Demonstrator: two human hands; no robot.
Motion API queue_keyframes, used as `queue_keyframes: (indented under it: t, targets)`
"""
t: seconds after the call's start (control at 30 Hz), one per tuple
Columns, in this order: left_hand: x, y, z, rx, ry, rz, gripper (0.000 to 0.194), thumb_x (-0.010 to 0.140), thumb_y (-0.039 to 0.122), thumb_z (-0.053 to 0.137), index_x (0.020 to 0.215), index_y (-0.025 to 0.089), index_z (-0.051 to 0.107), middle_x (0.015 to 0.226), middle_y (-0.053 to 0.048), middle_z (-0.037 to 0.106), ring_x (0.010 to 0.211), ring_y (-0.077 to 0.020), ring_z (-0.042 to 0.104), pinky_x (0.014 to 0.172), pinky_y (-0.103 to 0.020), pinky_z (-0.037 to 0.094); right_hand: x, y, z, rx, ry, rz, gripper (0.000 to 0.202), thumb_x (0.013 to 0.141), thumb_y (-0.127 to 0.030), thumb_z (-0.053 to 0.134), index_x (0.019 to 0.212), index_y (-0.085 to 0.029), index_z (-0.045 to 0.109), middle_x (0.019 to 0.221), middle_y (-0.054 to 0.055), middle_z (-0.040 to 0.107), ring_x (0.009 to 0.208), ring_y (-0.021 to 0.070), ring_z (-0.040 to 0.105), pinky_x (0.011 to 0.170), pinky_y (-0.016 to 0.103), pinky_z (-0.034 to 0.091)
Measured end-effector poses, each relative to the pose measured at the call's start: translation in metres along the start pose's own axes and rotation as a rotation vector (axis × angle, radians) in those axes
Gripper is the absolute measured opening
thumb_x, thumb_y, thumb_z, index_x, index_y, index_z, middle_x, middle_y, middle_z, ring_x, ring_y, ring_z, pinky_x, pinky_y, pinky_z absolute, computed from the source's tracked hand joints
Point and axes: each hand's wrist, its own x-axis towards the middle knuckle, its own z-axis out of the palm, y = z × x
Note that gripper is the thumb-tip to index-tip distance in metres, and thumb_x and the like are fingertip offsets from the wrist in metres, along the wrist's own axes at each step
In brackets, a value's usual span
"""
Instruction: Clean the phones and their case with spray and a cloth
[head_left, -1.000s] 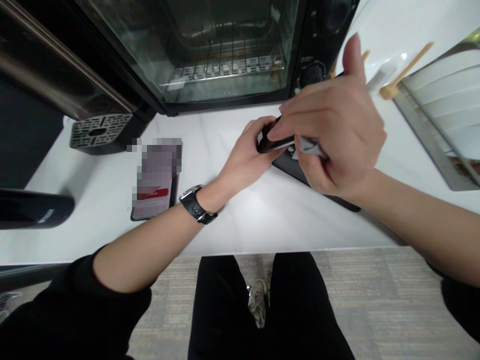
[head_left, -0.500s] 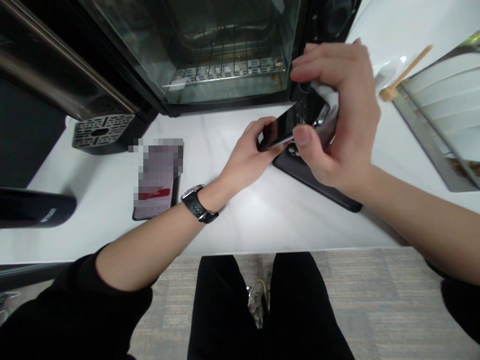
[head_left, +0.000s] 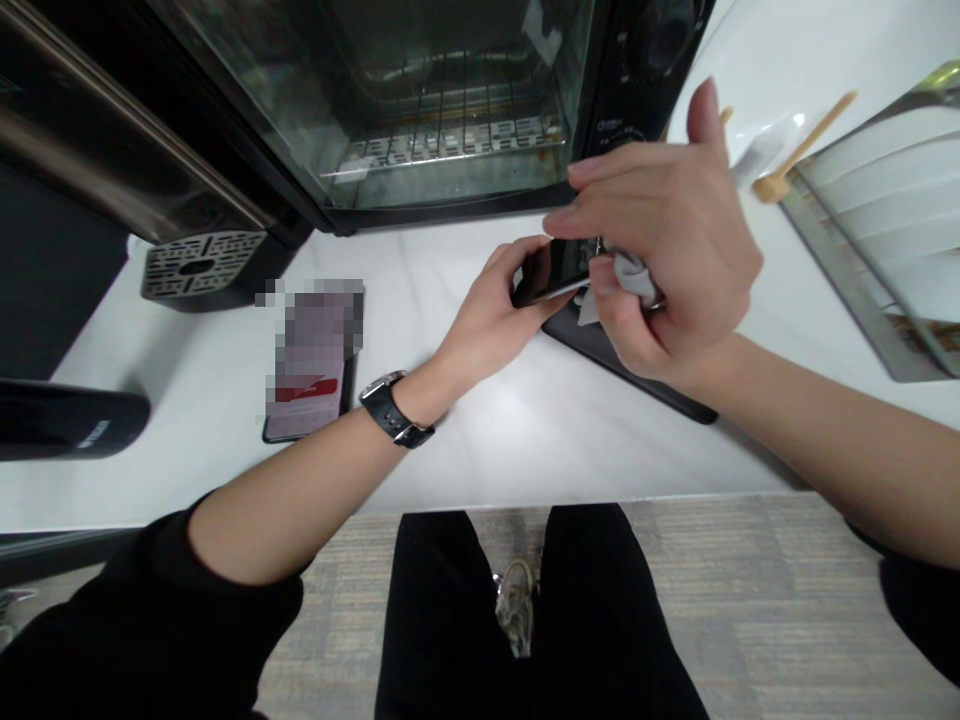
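Observation:
My left hand (head_left: 491, 312) is closed around the near-left end of a dark, glossy smartphone (head_left: 551, 268), held tilted just above the counter. My right hand (head_left: 671, 245) pinches a crumpled pale grey cloth (head_left: 634, 282) against the far end of that phone. Its fingers reach over the screen and partly hide it. Beneath both hands, a flat black phone case (head_left: 637, 372) lies on the white counter (head_left: 480, 450); its upper end is covered by the cloth and hands.
Another smartphone (head_left: 307, 415) lies at left with its screen lit and blurred. Behind the hands stands a toaster oven (head_left: 450, 215). A drip tray (head_left: 199, 265) juts out at left, above a black cylinder (head_left: 75, 420). At right are a wooden-handled brush (head_left: 814, 145) and a plate rack (head_left: 862, 290).
My right hand has tipped over and shifted slightly left with the cloth, covering more of the phone. My left hand and the phone have barely moved.

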Motion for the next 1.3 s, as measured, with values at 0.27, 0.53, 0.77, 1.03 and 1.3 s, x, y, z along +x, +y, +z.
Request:
queue_keyframes:
  t: [0.27, 0.53, 0.77, 1.03, 1.3]
  targets:
    - [0.0005, -0.0024, -0.0006, -0.034, -0.006, -0.019, 0.034, 0.086, 0.036, 0.076, 0.118, 0.029, 0.066, 0.126, -0.006, 0.069, 0.122, -0.0262, 0.061, 0.115, -0.047, 0.044, 0.0022, -0.0028, -0.0014, -0.022, -0.030, 0.264, 0.056, 0.100, -0.061, 0.045, 0.141, -0.026, 0.061, 0.139, 0.011, 0.067, 0.136, 0.0344, 0.060, 0.127, 0.054, 0.037]
    - [0.0001, -0.0020, 0.0000, -0.012, -0.003, -0.029, 0.031, 0.086, 0.036, 0.076, 0.114, 0.026, 0.066, 0.112, -0.006, 0.069, 0.114, -0.0268, 0.061, 0.110, -0.047, 0.047, -0.0029, -0.0003, -0.0019, 0.066, -0.064, 0.320, 0.062, 0.096, -0.058, 0.055, 0.153, -0.032, 0.048, 0.154, 0.008, 0.056, 0.140, 0.0346, 0.057, 0.122, 0.046, 0.047]
    - [-0.0008, 0.0009, 0.0006, -0.007, 0.000, -0.021, 0.028, 0.086, 0.036, 0.078, 0.110, 0.028, 0.065, 0.119, -0.005, 0.069, 0.117, -0.0274, 0.061, 0.110, -0.048, 0.047, 0.0051, -0.0035, -0.0034, 0.018, -0.046, 0.081, 0.034, 0.099, -0.039, 0.050, 0.129, -0.032, 0.065, 0.125, 0.002, 0.076, 0.128, 0.0302, 0.068, 0.127, 0.051, 0.039]
    - [-0.0007, 0.0031, -0.0011, 0.028, -0.030, 0.005, 0.026, 0.087, 0.037, 0.078, 0.108, 0.027, 0.066, 0.121, -0.005, 0.069, 0.119, -0.0278, 0.059, 0.111, -0.047, 0.047, 0.0037, -0.0041, -0.0010, 0.018, -0.021, 0.016, 0.029, 0.102, -0.042, 0.043, 0.115, -0.033, 0.068, 0.109, -0.006, 0.079, 0.106, 0.0237, 0.076, 0.124, 0.052, 0.040]
    - [0.0001, 0.0006, -0.0007, 0.016, -0.030, -0.004, 0.032, 0.085, 0.036, 0.079, 0.112, 0.028, 0.064, 0.117, -0.006, 0.068, 0.116, -0.0282, 0.060, 0.110, -0.050, 0.048, 0.0046, -0.0027, -0.0013, -0.039, -0.005, -0.019, 0.029, 0.098, -0.035, 0.047, 0.116, -0.029, 0.069, 0.103, -0.001, 0.079, 0.099, 0.0245, 0.075, 0.115, 0.051, 0.049]
